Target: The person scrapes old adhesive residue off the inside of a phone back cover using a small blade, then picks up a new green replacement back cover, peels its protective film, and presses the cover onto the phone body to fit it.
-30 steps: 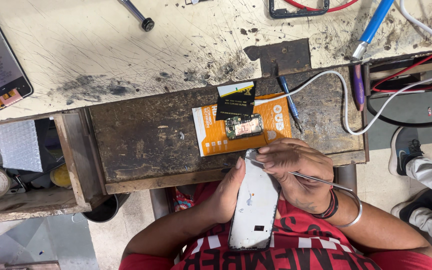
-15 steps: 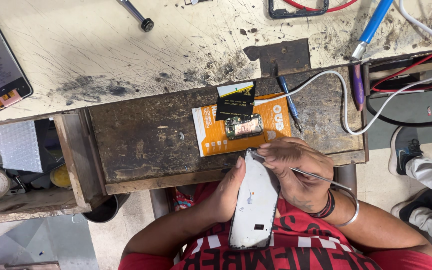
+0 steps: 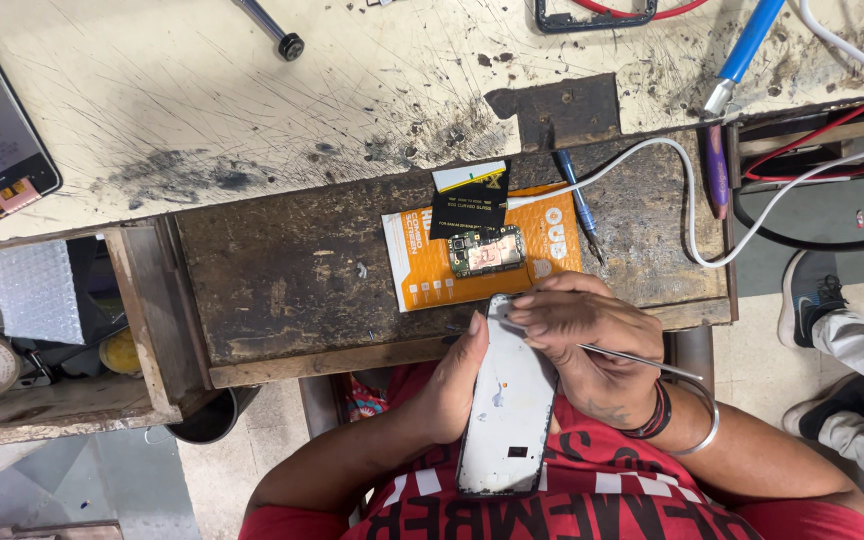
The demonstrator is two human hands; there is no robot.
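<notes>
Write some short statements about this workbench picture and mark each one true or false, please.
1. The left hand holds a phone from the side. True.
2. The right hand holds a hammer. False: it holds a thin metal tool over the top end of the phone.
3. A circuit board lies on an orange packet. True.
4. The white cable is coiled inside the open drawer. False: it runs across the dark wooden board on the right.
5. A blue screwdriver lies beside the orange packet. True.
</notes>
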